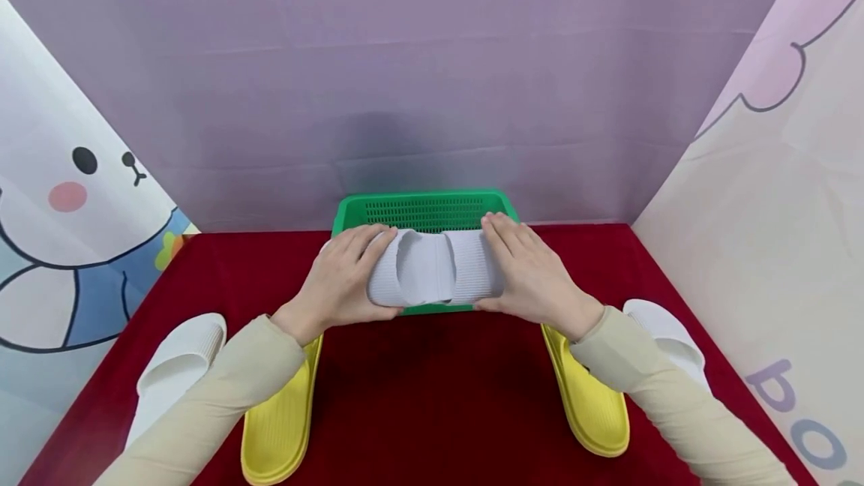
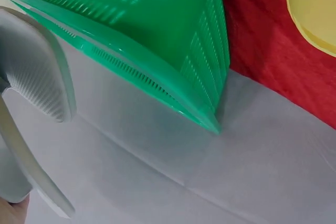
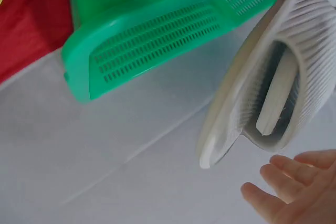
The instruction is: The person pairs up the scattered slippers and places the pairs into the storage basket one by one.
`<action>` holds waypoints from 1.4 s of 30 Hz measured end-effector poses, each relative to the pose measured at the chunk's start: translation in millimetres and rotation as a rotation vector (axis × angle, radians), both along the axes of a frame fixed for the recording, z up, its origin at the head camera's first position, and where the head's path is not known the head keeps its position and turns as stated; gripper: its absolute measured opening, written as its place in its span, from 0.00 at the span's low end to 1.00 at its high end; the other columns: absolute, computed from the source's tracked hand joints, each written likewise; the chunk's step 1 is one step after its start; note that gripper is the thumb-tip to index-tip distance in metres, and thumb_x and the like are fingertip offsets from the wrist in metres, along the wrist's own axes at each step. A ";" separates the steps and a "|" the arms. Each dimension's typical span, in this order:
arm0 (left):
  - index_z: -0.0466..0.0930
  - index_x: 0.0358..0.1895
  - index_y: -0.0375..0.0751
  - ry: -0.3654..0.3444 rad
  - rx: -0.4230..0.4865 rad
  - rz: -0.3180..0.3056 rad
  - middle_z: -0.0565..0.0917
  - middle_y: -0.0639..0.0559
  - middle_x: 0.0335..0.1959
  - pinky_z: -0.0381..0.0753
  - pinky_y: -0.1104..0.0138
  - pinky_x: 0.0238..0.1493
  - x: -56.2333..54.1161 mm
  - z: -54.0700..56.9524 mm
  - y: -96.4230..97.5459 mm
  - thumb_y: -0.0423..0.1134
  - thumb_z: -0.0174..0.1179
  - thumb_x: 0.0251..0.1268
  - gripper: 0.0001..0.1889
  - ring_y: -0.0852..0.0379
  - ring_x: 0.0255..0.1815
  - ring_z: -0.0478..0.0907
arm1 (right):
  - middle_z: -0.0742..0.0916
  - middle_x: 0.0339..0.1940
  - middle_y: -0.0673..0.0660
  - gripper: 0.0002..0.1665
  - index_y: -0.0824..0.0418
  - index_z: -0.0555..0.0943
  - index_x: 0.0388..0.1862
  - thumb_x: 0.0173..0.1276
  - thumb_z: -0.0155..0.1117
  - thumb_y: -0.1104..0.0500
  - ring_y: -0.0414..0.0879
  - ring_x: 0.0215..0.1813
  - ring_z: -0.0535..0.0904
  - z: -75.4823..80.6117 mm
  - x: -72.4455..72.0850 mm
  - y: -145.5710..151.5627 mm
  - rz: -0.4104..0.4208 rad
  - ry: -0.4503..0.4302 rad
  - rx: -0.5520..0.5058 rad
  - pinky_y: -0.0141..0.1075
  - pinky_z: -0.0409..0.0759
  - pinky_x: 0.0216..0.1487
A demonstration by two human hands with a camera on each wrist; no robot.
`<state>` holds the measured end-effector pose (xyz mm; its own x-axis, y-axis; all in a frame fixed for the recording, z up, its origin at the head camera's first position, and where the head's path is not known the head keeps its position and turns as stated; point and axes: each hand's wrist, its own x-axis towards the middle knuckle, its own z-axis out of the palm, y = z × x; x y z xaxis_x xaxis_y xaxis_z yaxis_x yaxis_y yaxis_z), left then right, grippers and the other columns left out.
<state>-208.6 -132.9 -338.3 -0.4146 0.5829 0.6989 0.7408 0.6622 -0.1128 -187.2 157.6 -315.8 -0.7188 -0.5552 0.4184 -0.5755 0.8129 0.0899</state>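
Over the green basket (image 1: 432, 197), a pair of white ribbed slippers (image 1: 425, 268) lies fitted together, one sole pushed through the other's strap. My left hand (image 1: 344, 276) grips their left end, fingers over the top and thumb along the near side. At the right end, my right hand (image 1: 529, 268) holds them with fingers at the far edge and thumb at the near edge. The right wrist view shows the tucked sole inside the strap of the slippers (image 3: 278, 93), with the right fingertips (image 3: 257, 195) just past them. Only a sliver of the left hand (image 2: 14, 212) appears in the left wrist view.
Yellow slippers lie on the red cloth (image 1: 432, 403), one at left (image 1: 273, 426) and another at right (image 1: 590, 403). Further out are a white slipper (image 1: 178, 366) at left and a white slipper (image 1: 664, 332) at right. A purple-grey backdrop (image 1: 432, 96) rises behind the basket.
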 end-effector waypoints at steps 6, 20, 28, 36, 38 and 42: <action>0.65 0.61 0.38 -0.012 -0.005 -0.039 0.73 0.45 0.56 0.72 0.54 0.57 3.4 -2.9 5.1 0.64 0.69 0.26 0.52 0.48 0.56 0.70 | 0.64 0.71 0.61 0.75 0.66 0.53 0.71 0.30 0.73 0.30 0.55 0.72 0.56 -6.1 1.6 -0.5 -0.014 -0.019 0.123 0.51 0.56 0.70; 0.66 0.60 0.39 -0.004 -0.011 -0.049 0.73 0.45 0.56 0.72 0.54 0.57 3.0 -3.0 8.2 0.64 0.68 0.26 0.51 0.47 0.56 0.70 | 0.73 0.59 0.63 0.68 0.68 0.59 0.66 0.28 0.76 0.37 0.56 0.62 0.67 -23.9 -6.9 -0.7 0.053 0.127 0.112 0.47 0.63 0.67; 0.65 0.62 0.39 -0.015 -0.039 -0.065 0.72 0.44 0.56 0.73 0.53 0.57 5.3 -8.3 10.0 0.64 0.70 0.24 0.54 0.46 0.56 0.70 | 0.74 0.55 0.63 0.63 0.68 0.61 0.64 0.31 0.72 0.35 0.56 0.59 0.69 -31.3 -5.8 6.4 0.118 0.166 0.116 0.45 0.67 0.64; 0.65 0.61 0.39 -0.016 -0.059 -0.047 0.73 0.44 0.56 0.72 0.54 0.58 6.8 -9.7 12.1 0.65 0.68 0.26 0.53 0.47 0.56 0.70 | 0.75 0.56 0.62 0.61 0.66 0.62 0.63 0.33 0.71 0.35 0.55 0.59 0.69 -29.4 -5.6 2.8 0.154 0.173 0.103 0.45 0.69 0.62; 0.65 0.61 0.39 -0.007 -0.061 -0.046 0.73 0.44 0.56 0.72 0.54 0.58 7.7 -10.1 12.6 0.65 0.68 0.25 0.53 0.47 0.55 0.71 | 0.75 0.56 0.61 0.61 0.66 0.62 0.63 0.34 0.70 0.35 0.55 0.59 0.69 -28.2 -5.0 0.2 0.158 0.170 0.117 0.45 0.69 0.62; 0.65 0.61 0.39 -0.003 -0.060 -0.042 0.73 0.44 0.56 0.72 0.54 0.57 9.8 -10.1 13.8 0.65 0.67 0.25 0.53 0.48 0.55 0.71 | 0.75 0.55 0.60 0.61 0.65 0.62 0.63 0.34 0.69 0.33 0.54 0.58 0.70 -27.1 -3.7 -2.0 0.161 0.189 0.129 0.44 0.70 0.61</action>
